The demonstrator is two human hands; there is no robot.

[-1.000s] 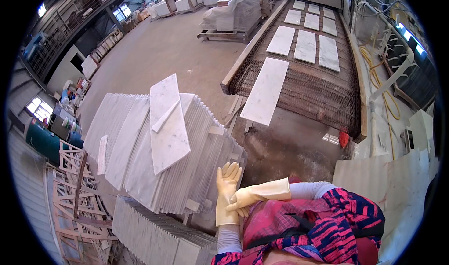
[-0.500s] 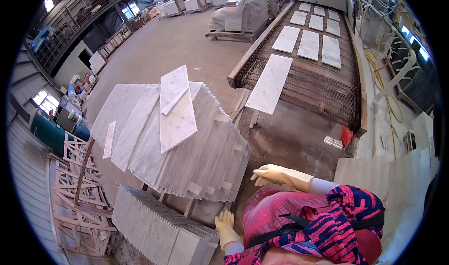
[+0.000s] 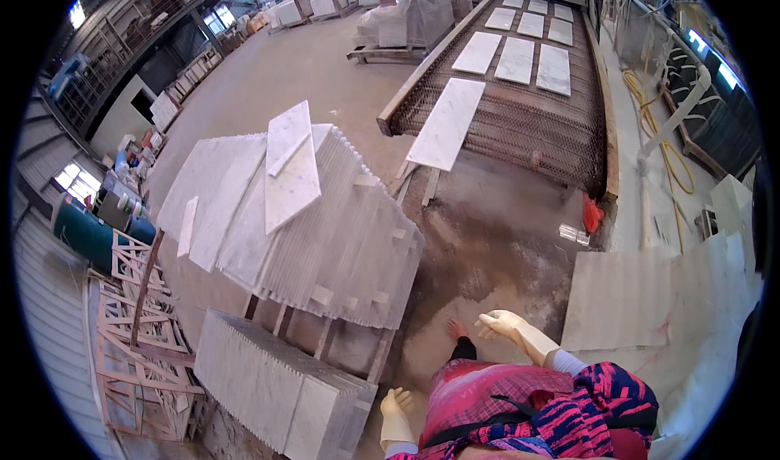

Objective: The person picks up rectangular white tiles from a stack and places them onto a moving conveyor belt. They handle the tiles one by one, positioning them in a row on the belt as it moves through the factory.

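Note:
My left hand (image 3: 396, 405), in a cream rubber glove, is low in the view. It is nearest to the lower stack of grey-white stone slabs (image 3: 276, 387), holds nothing, and its slightly bent fingers are apart. My right hand (image 3: 502, 325), gloved the same way, hangs above the wet floor with nothing in it, fingers loosely extended. Left of it stands a larger stack of thin stone slabs (image 3: 349, 240). On top lie a loose white slab (image 3: 296, 180) and a narrow strip (image 3: 288, 156). A long white slab (image 3: 447, 124) overhangs the near end of the conveyor (image 3: 528, 147).
Several white tiles (image 3: 514, 60) lie in rows farther up the conveyor. Wooden bearers (image 3: 327, 340) stick out between the stacks. Broken wooden frames (image 3: 142, 362) stand at left. Pale sheets (image 3: 617, 301) and a yellow hose (image 3: 670, 163) are at right. A red cloth-like item (image 3: 592, 213) hangs by the conveyor corner.
The view has shifted, so stacks and conveyor sit higher and farther left. Both hands are lower in the picture, the right one also farther right. One foot now shows below me.

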